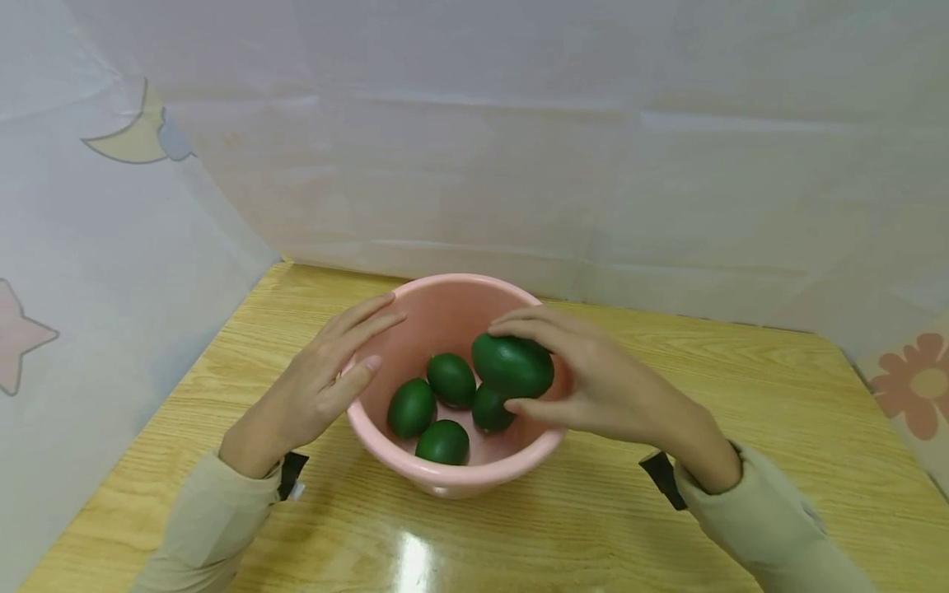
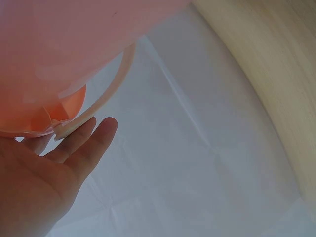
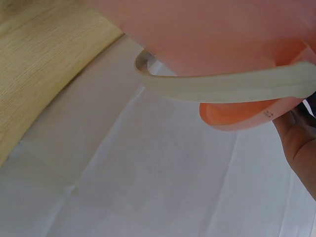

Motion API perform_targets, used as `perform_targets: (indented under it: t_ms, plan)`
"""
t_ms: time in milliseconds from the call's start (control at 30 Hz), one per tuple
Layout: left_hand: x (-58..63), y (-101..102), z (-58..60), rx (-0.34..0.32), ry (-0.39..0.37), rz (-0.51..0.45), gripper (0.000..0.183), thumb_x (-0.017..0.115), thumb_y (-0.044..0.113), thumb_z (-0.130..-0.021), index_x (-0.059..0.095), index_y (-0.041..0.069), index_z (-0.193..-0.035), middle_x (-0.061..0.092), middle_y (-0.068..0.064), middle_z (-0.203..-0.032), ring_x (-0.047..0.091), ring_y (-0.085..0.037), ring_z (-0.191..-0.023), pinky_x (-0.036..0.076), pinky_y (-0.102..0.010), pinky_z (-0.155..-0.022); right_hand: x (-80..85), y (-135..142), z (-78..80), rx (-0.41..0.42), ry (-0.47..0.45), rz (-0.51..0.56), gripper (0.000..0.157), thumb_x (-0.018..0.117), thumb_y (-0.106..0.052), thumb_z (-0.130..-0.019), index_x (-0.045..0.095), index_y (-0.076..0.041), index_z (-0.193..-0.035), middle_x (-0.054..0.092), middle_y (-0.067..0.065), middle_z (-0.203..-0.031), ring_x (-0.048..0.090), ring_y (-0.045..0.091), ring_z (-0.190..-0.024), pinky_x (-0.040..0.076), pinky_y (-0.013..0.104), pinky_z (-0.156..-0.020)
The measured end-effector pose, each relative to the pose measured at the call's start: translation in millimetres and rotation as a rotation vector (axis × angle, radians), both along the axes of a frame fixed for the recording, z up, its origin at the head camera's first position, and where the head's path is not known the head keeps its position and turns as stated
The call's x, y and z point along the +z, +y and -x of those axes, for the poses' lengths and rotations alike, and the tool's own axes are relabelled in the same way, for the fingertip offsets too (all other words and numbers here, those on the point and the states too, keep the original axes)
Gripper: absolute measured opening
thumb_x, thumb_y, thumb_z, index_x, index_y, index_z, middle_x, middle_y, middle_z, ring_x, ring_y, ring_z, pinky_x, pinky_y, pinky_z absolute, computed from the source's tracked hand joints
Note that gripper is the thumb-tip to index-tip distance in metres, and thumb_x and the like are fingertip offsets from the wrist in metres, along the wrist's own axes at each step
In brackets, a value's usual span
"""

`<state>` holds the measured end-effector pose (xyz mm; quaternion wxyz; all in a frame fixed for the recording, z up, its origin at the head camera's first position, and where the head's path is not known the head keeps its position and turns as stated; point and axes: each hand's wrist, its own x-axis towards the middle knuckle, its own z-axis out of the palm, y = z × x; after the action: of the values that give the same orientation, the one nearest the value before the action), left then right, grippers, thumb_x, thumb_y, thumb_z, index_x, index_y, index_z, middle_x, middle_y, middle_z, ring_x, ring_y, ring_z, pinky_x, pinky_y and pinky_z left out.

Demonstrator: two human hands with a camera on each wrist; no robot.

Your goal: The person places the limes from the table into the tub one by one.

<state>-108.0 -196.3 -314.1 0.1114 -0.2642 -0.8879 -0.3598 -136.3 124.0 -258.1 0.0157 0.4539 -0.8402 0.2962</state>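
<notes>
A pink bucket (image 1: 460,476) with a pale handle (image 3: 222,88) stands on the table. Several smooth, dark green avocados (image 1: 411,408) lie at its bottom. Inside the right part of the rim, my right hand (image 1: 593,371) grips another avocado (image 1: 511,365) between thumb and fingers, above the others. It partly covers one of those below. At the left rim rests my left hand (image 1: 326,366), its fingers spread and fairly straight, the tips reaching over the edge. In the left wrist view, fingers of the left hand (image 2: 44,182) lie beside the handle (image 2: 106,94).
The bucket stands on a wood-grain table (image 1: 667,527). Pale sheeting (image 1: 474,181) hangs behind and at the sides, printed with a moon, a star and a flower. Dark straps (image 1: 663,479) show at both cuffs.
</notes>
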Motion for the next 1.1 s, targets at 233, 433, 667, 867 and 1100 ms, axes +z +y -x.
perform_targets:
  t_ms: [233, 433, 667, 867, 1100]
  plan:
    - [0.0, -1, -0.4, 0.003, -0.003, 0.000, 0.049, 0.047, 0.016, -0.101, 0.046, 0.018, -0.150, 0.031, -0.002, -0.162, 0.030, -0.028, -0.148, 0.029, -0.063, -0.112, -0.5, -11, 7.9, 0.012, -0.087, -0.022, 0.056, 0.080, -0.021, -0.081, 0.054, -0.017, -0.130, 0.056, -0.011, -0.129, 0.054, 0.005, -0.117, 0.048, 0.030, -0.101]
    - [0.6, 0, -0.4, -0.004, 0.013, 0.002, 0.049, 0.047, 0.015, -0.101, 0.046, 0.017, -0.149, 0.032, -0.003, -0.161, 0.031, -0.029, -0.147, 0.031, -0.062, -0.111, -3.1, -21, 8.9, 0.018, -0.160, -0.045, 0.053, 0.081, -0.020, -0.080, 0.055, -0.017, -0.125, 0.056, -0.013, -0.124, 0.055, 0.003, -0.111, 0.050, 0.028, -0.098]
    - [1.2, 0, 0.3, 0.000, 0.018, 0.008, 0.049, 0.047, 0.015, -0.100, 0.046, 0.018, -0.149, 0.032, -0.002, -0.161, 0.031, -0.028, -0.147, 0.031, -0.061, -0.112, -6.6, -28, 10.8, 0.058, -0.142, -0.074, 0.055, 0.082, -0.019, -0.078, 0.056, -0.014, -0.126, 0.057, -0.008, -0.124, 0.053, 0.005, -0.113, 0.049, 0.030, -0.099]
    - [2.5, 0, -0.5, 0.002, 0.005, 0.006, 0.049, 0.046, 0.016, -0.101, 0.046, 0.019, -0.150, 0.032, -0.002, -0.161, 0.030, -0.028, -0.148, 0.031, -0.062, -0.111, -7.2, -30, 11.2, 0.081, -0.136, -0.123, 0.055, 0.083, -0.021, -0.076, 0.057, -0.016, -0.124, 0.057, -0.008, -0.121, 0.053, 0.005, -0.111, 0.049, 0.028, -0.098]
    - [1.7, 1, -0.1, -0.001, 0.012, 0.007, 0.049, 0.047, 0.016, -0.100, 0.046, 0.018, -0.149, 0.032, -0.002, -0.161, 0.031, -0.028, -0.148, 0.031, -0.061, -0.112, -5.7, -28, 11.6, 0.124, -0.175, -0.184, 0.051, 0.081, -0.027, -0.079, 0.058, -0.018, -0.124, 0.058, -0.010, -0.120, 0.057, 0.006, -0.110, 0.051, 0.031, -0.097]
